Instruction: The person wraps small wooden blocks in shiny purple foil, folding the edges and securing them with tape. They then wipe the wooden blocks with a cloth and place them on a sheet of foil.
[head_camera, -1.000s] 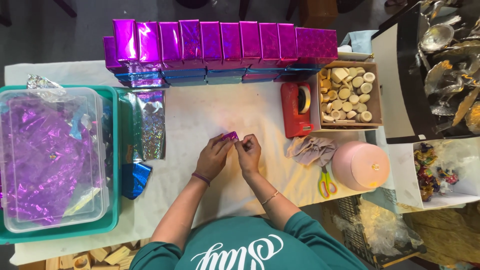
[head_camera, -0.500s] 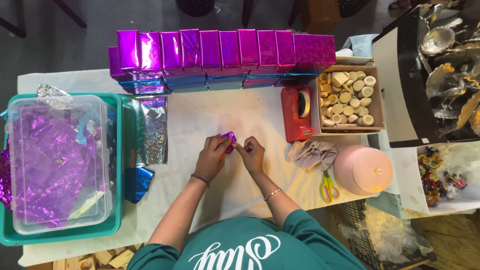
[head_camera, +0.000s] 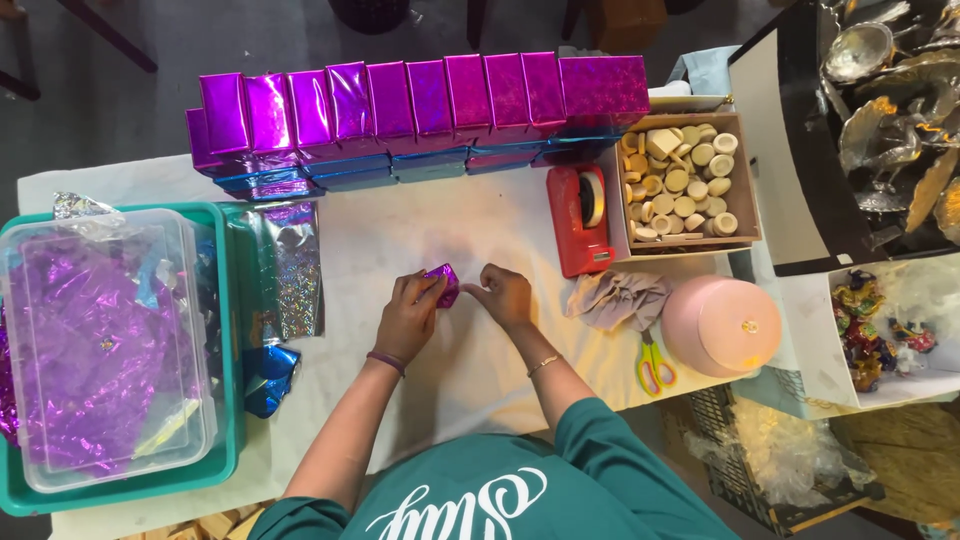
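White cloth covers the worktop (head_camera: 450, 230), w/ everything laid out on it. Biggest item: clear plastic tub (head_camera: 100, 340) full of purple foil sheets, sitting in a teal tray (head_camera: 228, 440) at far left. Along the back edge, a row of foil-wrapped boxes (head_camera: 420, 100) — approx 10 shiny magenta ones standing on a lower layer of blue-purple ones; exact count of the lower layer can't be told. At right: 1 cardboard box of wooden pieces (head_camera: 680, 180), round & blocky, too many to count. 1 pink round container (head_camera: 720, 325), 1 red tape dispenser (head_camera: 578, 218), 1 crumpled beige cloth (head_camera: 618, 298), 1 pair of yellow-green scissors (head_camera: 652, 365). Holographic silver foil sheet (head_camera: 295, 265) beside the tray, blue foil scrap (head_camera: 268, 372) below it.

Centre of worktop: left hand (head_camera: 410, 318) & right hand (head_camera: 503, 297) meet. Small purple-foil piece (head_camera: 443, 284) sits clamped in left fingers; right fingertips are pinched together, just beside its right edge.
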